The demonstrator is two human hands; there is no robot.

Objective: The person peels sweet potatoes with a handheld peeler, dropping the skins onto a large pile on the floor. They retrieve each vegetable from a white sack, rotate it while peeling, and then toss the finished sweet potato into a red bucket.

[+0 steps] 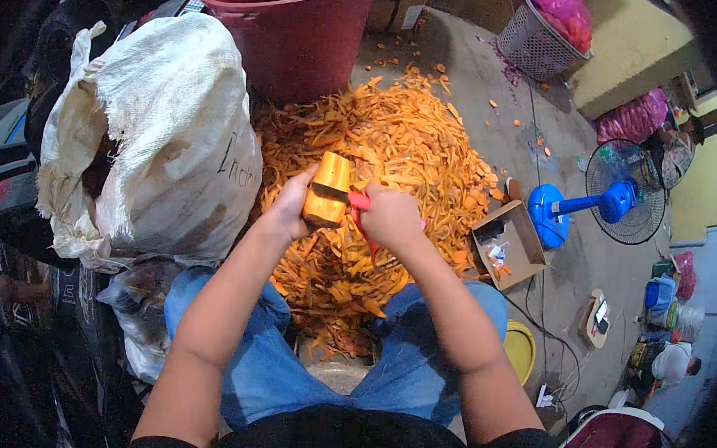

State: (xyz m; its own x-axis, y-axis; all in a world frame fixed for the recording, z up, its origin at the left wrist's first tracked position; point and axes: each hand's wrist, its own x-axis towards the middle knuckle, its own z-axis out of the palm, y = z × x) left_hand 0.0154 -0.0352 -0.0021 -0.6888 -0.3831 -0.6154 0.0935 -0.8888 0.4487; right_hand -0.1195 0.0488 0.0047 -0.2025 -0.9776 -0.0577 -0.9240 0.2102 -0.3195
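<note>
My left hand [291, 205] is closed around a thick orange carrot [332, 173], held upright above the heap of peelings. My right hand [393, 216] grips a red-handled peeler [358, 201], its dark blade lying across the carrot's middle. Below the blade, the carrot shows darker patches on its surface. Between and beyond my knees spreads a large heap of orange peelings [413, 137], which also lies under both hands. The fingertips of my right hand are partly hidden behind the hand itself.
A white woven sack [178, 90] stands at left, with a big red tub [283, 43] behind the heap. On the right are a cardboard box [512, 243], a blue fan [549, 218], a cable and a yellow basin [520, 349]. Farther off, a basket [535, 42] holds pink bags.
</note>
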